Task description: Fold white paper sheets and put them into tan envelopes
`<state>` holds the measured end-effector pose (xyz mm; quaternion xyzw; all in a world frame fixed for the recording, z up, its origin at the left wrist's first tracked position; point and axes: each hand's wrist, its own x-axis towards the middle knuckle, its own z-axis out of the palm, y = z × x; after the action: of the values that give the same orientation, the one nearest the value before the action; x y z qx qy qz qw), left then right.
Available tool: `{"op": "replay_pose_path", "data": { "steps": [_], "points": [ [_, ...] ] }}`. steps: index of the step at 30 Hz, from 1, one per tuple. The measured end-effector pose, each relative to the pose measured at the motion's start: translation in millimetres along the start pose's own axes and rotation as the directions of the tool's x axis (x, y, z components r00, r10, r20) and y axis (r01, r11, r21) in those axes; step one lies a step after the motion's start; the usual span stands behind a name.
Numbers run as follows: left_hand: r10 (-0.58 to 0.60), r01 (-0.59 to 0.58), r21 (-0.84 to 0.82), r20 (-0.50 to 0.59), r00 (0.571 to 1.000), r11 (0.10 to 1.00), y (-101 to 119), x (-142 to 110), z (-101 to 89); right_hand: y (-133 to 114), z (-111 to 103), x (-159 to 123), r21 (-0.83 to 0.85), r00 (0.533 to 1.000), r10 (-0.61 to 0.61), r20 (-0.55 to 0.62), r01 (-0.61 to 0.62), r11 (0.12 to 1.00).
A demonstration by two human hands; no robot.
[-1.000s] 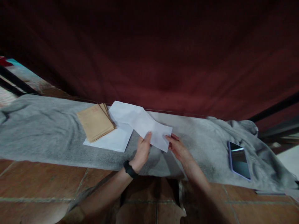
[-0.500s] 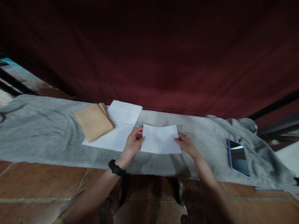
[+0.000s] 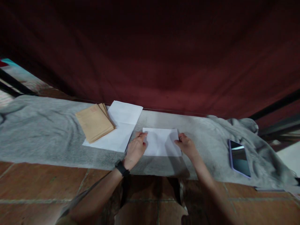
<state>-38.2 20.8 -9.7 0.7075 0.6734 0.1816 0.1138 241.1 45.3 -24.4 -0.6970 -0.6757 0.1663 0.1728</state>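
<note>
So a white sheet (image 3: 161, 147) is laid pretty much flat on the grey cloth (image 3: 53, 131), right between the two hands. Its left edge is touched by the left hand (image 3: 136, 147), fingers bunched fairly close together; whether the paper is actually pinched there can't be told. The right edge is met by the right hand (image 3: 188, 147), thumb set at the edge with the fingers curled beside it, but a real clamp can't be made out either. A black wristband (image 3: 122, 168) is worn on the left wrist. Off to the left, some bigger white papers (image 3: 125, 114) are partly covered by a stack of brown envelopes (image 3: 95, 123). Well over to the right, a phone (image 3: 239, 158) is laid screen up.
</note>
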Motion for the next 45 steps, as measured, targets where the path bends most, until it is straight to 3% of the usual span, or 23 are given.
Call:
{"op": "replay_pose_path", "data": {
  "steps": [3, 5, 9, 13, 18, 23, 33, 40, 45],
  "points": [
    [0.060, -0.052, 0.140, -0.056, 0.997, 0.989, 9.4, -3.6, -1.8, -10.5, 3.4, -1.8, 0.023, 0.990, -0.010, -0.142, 0.014, 1.000],
    [0.122, -0.109, 0.158, -0.078, 0.989, 0.981, 17.9, -4.0, 2.9, -25.5, 12.6, -3.9, 0.095, 0.979, -0.068, -0.190, 0.088, 0.992],
    [0.263, -0.258, 0.122, -0.024, 0.964, 0.958, 33.4, -4.8, 26.1, -60.4, 45.5, -16.2, 0.164, 0.947, -0.282, -0.157, 0.306, 0.938],
    [0.288, -0.293, 0.170, 0.055, 0.956, 0.941, 37.5, -8.9, 46.4, -75.9, 69.4, -31.1, 0.017, 0.919, -0.391, -0.041, 0.392, 0.920],
    [0.269, -0.272, 0.197, 0.047, 0.962, 0.942, 30.2, -10.5, 48.7, -70.4, 69.6, -33.5, -0.098, 0.927, -0.375, -0.019, 0.371, 0.923],
    [0.210, -0.202, 0.208, -0.017, 0.978, 0.957, 18.4, -4.8, 43.9, -57.4, 65.7, -27.0, -0.179, 0.937, -0.340, -0.079, 0.323, 0.930],
    [0.068, -0.053, 0.354, -0.028, 0.997, 0.934, 3.8, 3.7, 36.0, -34.5, 60.2, -24.1, -0.322, 0.930, -0.318, -0.184, 0.249, 0.913],
    [0.089, -0.051, 0.362, -0.090, 0.992, 0.931, 8.8, 7.8, 32.2, -30.8, 52.8, -24.4, -0.344, 0.941, -0.248, -0.232, 0.159, 0.925],
    [0.231, -0.218, 0.277, -0.017, 0.973, 0.936, 26.7, 5.5, 35.4, -45.1, 50.5, -23.2, -0.246, 0.942, -0.274, -0.194, 0.224, 0.943]
  ]
}}
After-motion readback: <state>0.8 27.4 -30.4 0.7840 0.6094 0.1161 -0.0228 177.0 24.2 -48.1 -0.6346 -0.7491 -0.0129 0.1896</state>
